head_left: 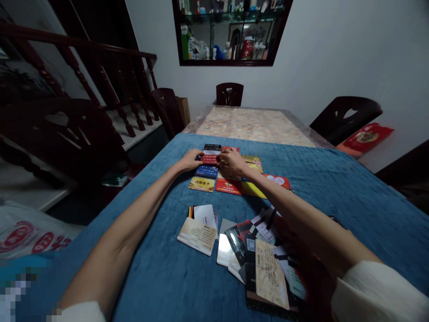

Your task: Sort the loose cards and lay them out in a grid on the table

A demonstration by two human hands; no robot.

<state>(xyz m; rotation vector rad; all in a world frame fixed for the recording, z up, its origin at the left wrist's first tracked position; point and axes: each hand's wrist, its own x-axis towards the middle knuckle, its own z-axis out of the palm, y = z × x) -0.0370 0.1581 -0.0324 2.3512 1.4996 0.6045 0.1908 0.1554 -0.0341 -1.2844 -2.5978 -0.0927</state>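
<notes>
A red card (209, 159) lies between my two hands in the left column of laid-out cards. My left hand (190, 161) has its fingertips closed at the card's left edge. On the opposite edge, the bent fingers of my right hand (232, 163) pinch the same card and partly cover it. A black card (212, 147) sits above it. Below it come a blue card (205, 170) and a gold card (201, 184). To the right are a red-orange card (228, 186), a yellow card (254, 189) and a gold-patterned card (254, 162), partly behind my right hand and forearm.
Nearer me, a small group of cards (197, 235) and a larger overlapping pile of cards (272, 273) lie on the blue cloth (157, 268). Dark wooden chairs (346, 117) surround the table. A white plastic bag (30, 232) is at the left.
</notes>
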